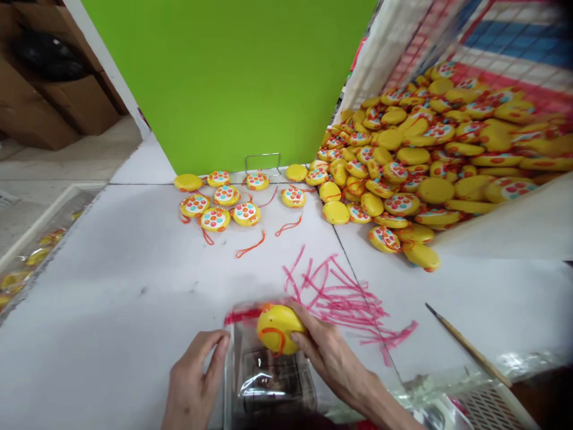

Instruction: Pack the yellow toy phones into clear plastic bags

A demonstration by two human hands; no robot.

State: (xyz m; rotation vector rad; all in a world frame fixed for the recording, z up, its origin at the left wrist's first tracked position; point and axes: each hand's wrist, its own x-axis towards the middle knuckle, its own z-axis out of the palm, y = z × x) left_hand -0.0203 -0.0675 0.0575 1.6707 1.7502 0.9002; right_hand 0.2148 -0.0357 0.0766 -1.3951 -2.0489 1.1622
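My right hand (329,349) is closed around a yellow animal-shaped toy (280,328). Its plain yellow side faces me, and an orange cord loop lies across it. Just below and behind the toy lies a clear plastic bag (268,379) with a red strip (244,315) along its top. At the bag's left edge, the thumb and forefinger of my left hand (197,370) are pinched together on the plastic. Further up the table, several like toys (215,219) show white faces with coloured dots. Loose orange cords (250,245) lie near them.
A big heap of yellow toys (412,156) spills from a white-sided container at right. Pink-red strips (344,298) are scattered on the white table (111,286). A wooden-handled tool (468,343) lies right. A green panel (237,83) stands behind; a box of bagged toys (42,251) sits left.
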